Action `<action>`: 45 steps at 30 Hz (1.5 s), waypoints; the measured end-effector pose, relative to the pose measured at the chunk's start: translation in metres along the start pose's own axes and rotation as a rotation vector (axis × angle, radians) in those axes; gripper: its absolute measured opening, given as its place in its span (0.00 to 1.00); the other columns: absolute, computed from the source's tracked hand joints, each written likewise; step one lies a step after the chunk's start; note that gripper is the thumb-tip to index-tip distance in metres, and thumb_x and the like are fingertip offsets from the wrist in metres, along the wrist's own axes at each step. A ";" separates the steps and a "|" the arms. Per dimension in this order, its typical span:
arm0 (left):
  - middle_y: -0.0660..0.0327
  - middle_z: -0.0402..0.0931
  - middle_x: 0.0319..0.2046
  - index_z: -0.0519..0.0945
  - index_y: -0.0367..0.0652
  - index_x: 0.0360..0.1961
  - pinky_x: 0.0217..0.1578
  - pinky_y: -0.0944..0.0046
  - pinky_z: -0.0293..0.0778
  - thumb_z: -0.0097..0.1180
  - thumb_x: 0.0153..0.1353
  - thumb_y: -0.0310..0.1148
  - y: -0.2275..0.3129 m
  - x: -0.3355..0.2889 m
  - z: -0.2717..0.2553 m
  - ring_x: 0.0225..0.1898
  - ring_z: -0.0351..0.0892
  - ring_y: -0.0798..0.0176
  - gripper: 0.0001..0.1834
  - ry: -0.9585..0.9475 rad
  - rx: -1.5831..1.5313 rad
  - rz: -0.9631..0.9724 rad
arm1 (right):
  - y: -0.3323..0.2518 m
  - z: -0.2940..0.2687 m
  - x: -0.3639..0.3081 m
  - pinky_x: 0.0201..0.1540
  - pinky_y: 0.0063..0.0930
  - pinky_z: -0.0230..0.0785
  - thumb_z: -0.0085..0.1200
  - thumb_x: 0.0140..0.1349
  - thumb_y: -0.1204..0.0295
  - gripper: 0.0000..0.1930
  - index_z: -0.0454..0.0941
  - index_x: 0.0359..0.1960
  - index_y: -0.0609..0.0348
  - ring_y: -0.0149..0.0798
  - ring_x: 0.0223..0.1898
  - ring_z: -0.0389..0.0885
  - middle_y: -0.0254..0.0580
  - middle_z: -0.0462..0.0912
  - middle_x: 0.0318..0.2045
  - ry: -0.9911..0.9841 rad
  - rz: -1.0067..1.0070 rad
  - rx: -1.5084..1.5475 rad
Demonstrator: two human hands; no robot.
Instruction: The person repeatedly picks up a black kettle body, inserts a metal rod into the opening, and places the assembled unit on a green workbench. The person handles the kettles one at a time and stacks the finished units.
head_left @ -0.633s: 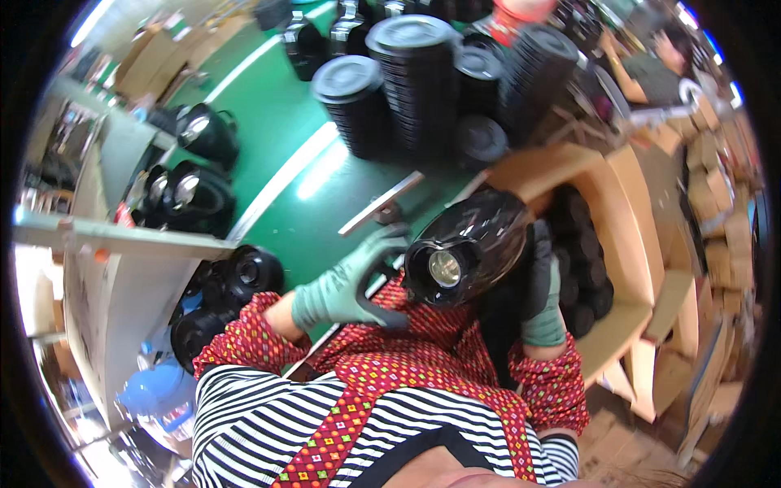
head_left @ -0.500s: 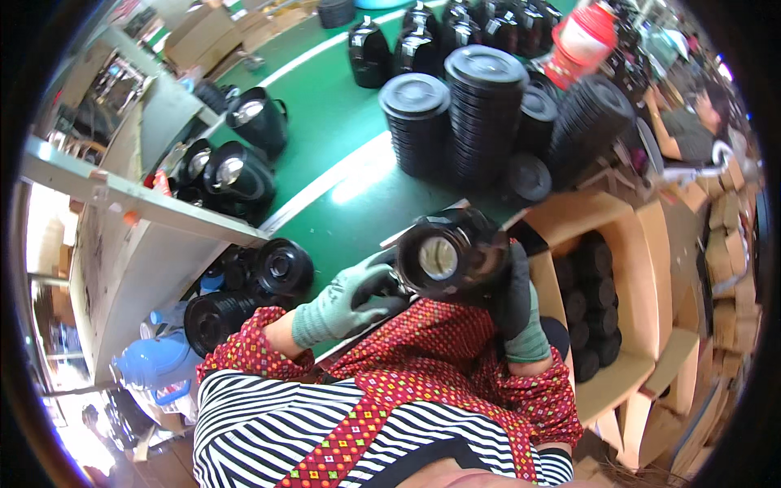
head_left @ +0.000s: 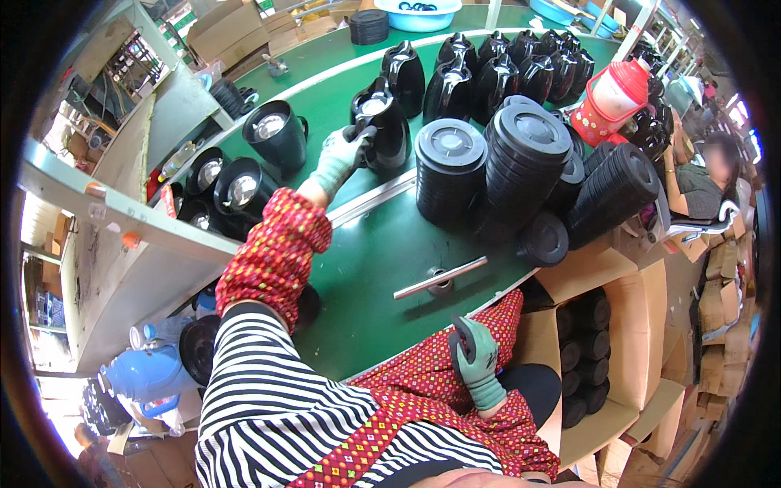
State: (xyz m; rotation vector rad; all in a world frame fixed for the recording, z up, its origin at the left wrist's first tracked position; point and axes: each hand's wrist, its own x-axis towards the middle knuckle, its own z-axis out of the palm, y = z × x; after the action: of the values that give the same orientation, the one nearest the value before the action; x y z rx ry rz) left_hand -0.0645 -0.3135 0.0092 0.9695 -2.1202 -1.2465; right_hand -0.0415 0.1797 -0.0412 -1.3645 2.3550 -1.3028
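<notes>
One black jug (head_left: 394, 134) stands on the green table (head_left: 350, 317), gripped by the left hand (head_left: 346, 154) — jugs behind (head_left: 494, 83) look finished, open pots (head_left: 275, 150) at left perhaps not — the right hand (head_left: 477, 358) half-curled, seemingly empty.

Black pitcher (head_left: 394, 140), green tabletop (head_left: 366, 281), black-and-white striped shirt (head_left: 264, 390)

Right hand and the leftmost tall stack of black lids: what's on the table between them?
In the head view, a metal bar on a round mount stands between the right hand and that stack, with green tabletop around it.
</notes>
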 end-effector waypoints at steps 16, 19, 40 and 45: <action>0.28 0.53 0.74 0.59 0.33 0.74 0.65 0.47 0.74 0.70 0.59 0.55 -0.029 0.022 -0.079 0.67 0.72 0.31 0.53 0.424 0.927 -0.052 | -0.005 0.004 0.006 0.52 0.45 0.78 0.62 0.59 0.75 0.18 0.84 0.53 0.62 0.55 0.48 0.86 0.52 0.87 0.46 -0.013 -0.029 -0.030; 0.26 0.56 0.73 0.61 0.32 0.73 0.62 0.49 0.76 0.65 0.63 0.53 -0.053 0.039 -0.099 0.65 0.75 0.33 0.47 0.354 1.074 -0.056 | -0.002 0.008 0.005 0.53 0.45 0.78 0.62 0.60 0.74 0.17 0.85 0.51 0.62 0.55 0.48 0.86 0.52 0.87 0.47 0.012 -0.038 -0.036; 0.50 0.78 0.63 0.83 0.43 0.51 0.32 0.57 0.84 0.75 0.50 0.31 0.183 -0.319 -0.071 0.31 0.89 0.50 0.25 -0.500 0.659 0.892 | -0.140 -0.078 0.104 0.20 0.20 0.64 0.70 0.63 0.49 0.38 0.71 0.68 0.57 0.22 0.22 0.75 0.34 0.83 0.38 -0.242 0.485 0.873; 0.44 0.74 0.65 0.73 0.37 0.65 0.39 0.64 0.82 0.68 0.58 0.21 0.167 -0.323 -0.041 0.40 0.88 0.58 0.32 -0.377 -0.152 0.948 | -0.116 -0.118 0.027 0.57 0.33 0.79 0.63 0.70 0.61 0.29 0.72 0.67 0.65 0.37 0.55 0.84 0.44 0.83 0.56 -0.036 0.455 1.050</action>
State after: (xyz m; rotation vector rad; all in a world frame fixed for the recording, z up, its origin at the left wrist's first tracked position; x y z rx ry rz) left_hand 0.1117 -0.0290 0.1570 -0.3792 -2.2440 -1.0746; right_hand -0.0395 0.2062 0.1240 -0.4804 1.3691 -1.8573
